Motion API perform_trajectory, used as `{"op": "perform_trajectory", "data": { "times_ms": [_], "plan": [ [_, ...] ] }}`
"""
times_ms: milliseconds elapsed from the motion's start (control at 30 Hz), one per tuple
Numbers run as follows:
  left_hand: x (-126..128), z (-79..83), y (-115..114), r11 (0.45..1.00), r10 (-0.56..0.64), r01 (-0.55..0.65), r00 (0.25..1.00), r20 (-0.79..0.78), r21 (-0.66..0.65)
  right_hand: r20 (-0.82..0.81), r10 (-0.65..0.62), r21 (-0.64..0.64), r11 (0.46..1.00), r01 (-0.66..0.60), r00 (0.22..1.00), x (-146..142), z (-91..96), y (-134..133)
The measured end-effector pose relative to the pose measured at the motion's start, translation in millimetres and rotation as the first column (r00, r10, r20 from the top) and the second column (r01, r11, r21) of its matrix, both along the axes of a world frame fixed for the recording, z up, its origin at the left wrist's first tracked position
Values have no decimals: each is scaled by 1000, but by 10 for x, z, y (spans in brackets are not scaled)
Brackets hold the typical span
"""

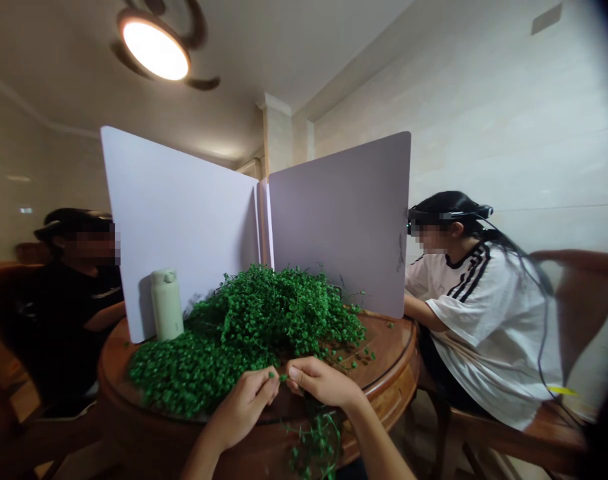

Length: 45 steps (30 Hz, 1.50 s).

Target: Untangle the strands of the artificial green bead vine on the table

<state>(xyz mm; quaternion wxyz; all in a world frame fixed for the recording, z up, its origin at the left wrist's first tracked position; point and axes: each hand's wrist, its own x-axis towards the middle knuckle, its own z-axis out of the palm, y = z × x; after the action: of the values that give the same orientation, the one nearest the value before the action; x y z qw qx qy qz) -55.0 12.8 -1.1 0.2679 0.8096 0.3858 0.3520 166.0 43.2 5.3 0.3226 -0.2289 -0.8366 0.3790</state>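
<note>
My left hand (249, 400) is closed in a pinch at the table's near edge, with a small green berry (271, 375) at its fingertips. Just beside it, my right hand (324, 381) pinches a sprig of green berries (317, 437) that look like green peppercorns. The sprig dangles below the hand, past the table edge, and one berry shows between the two hands. A tall heap of berry sprigs (284, 307) lies beyond my hands. Left of it spreads a lower pile of mostly loose green berries (184, 373).
White divider panels (339, 227) stand across the round wooden table (384, 357). A pale green bottle (167, 307) stands beside the left panel. One person (484, 313) sits at the right, another (69, 320) at the left. Stray berries lie on the table's right side.
</note>
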Motion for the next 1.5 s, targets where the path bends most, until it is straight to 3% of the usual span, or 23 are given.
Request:
{"op": "perform_trajectory", "data": {
  "times_ms": [233, 567, 700, 833, 1067, 1200, 1367, 1500],
  "plan": [
    [-6, -16, 67, 998, -24, 24, 1000, 10, 51, -3, 64, -107, 992, -64, 998, 2, 1, -3],
    [41, -62, 67, 994, -56, 55, 998, 12, 90, -93, -13, -151, 989, -1, 996, 31, -52, 2],
    [7, -78, 100, 997, 10, -14, 999, 49, 72, -5, -34, -193, 981, 32, 999, 15, -24, 12],
    [-18, -68, 111, 996, 71, -77, 991, 112, 44, 129, -4, -146, 989, 23, 992, -3, 27, 8],
    [-11, -58, 122, 993, 93, -103, 983, 157, 62, 164, 58, -89, 995, -44, 985, -8, 68, -26],
    [-36, -91, 144, 998, 63, -68, 973, 224, 15, 101, 79, -81, 994, -71, 992, 6, 26, -6],
    [-68, -92, 138, 996, -82, 90, 965, 251, -18, -3, 57, -87, 995, -57, 998, 2, -6, 13],
    [-79, -86, 120, 990, -128, 139, 951, 281, -20, -16, 60, -73, 995, -61, 998, -12, -4, 11]
  ]
}}
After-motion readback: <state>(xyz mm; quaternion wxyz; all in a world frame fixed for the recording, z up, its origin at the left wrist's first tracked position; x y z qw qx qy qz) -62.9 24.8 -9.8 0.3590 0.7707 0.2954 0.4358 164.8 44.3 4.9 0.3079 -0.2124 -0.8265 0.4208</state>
